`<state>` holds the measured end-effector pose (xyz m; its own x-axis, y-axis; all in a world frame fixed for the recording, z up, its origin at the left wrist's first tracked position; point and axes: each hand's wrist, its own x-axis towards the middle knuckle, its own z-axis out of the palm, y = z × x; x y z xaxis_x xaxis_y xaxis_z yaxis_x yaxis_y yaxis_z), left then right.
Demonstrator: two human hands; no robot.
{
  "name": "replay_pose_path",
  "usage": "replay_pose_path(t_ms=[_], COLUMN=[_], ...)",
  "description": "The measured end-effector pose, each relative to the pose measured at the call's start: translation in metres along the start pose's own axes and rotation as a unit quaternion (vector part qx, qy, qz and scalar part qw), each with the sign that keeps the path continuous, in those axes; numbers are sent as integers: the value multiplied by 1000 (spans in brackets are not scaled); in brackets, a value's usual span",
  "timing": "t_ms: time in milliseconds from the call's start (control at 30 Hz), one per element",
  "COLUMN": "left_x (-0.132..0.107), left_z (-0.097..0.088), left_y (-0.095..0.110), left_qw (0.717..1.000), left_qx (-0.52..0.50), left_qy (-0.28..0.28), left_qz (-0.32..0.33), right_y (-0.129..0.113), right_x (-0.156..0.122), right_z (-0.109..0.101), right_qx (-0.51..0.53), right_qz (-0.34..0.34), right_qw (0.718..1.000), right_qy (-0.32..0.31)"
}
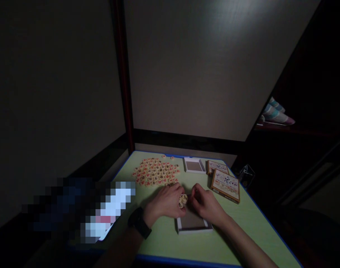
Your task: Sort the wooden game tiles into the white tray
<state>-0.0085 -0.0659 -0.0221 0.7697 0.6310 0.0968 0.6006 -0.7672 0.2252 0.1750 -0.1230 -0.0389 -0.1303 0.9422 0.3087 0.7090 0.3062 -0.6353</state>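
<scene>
My left hand (167,201), with a dark watch on its wrist, is closed around several round wooden Chinese chess pieces (183,201). Close beside it is my right hand (205,204), its fingers curled into a pinch; whatever might be between them is hidden. Both hands are over a shallow white-rimmed box tray (195,230) with a brown inside, partly covered by them. Beyond my left hand, many more Chinese chess pieces with red or black characters (156,172) lie spread in one layer on the pale green table (159,238).
A second shallow white tray (185,163) lies at the table's far side. To its right are two printed boxes, the nearer box (225,186) larger in view than the farther box (217,166). A pixelated bright area (111,208) covers the left table edge. Walls stand behind.
</scene>
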Motion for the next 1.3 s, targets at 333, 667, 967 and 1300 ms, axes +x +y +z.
replay_pose_path(t_ms=[333,667,967,1300], left_x=[0,-1,11,11], left_z=[-3,-6,-3,-2], left_y=[1,-9,-27,-23], left_qw=[1000,997,956,966], left_qx=[-15,-65,-33,27], left_qy=[-2,42,221,144], left_qz=[-5,-4,-193,-213], right_y=[9,43,40,37], right_x=[22,21,16,15], right_z=[-20,-10,-8,-10], right_qx=[79,26,-37,-64], right_qz=[24,28,-10,-16], right_qw=[992,986,991,990], right_qy=[93,161,131,122])
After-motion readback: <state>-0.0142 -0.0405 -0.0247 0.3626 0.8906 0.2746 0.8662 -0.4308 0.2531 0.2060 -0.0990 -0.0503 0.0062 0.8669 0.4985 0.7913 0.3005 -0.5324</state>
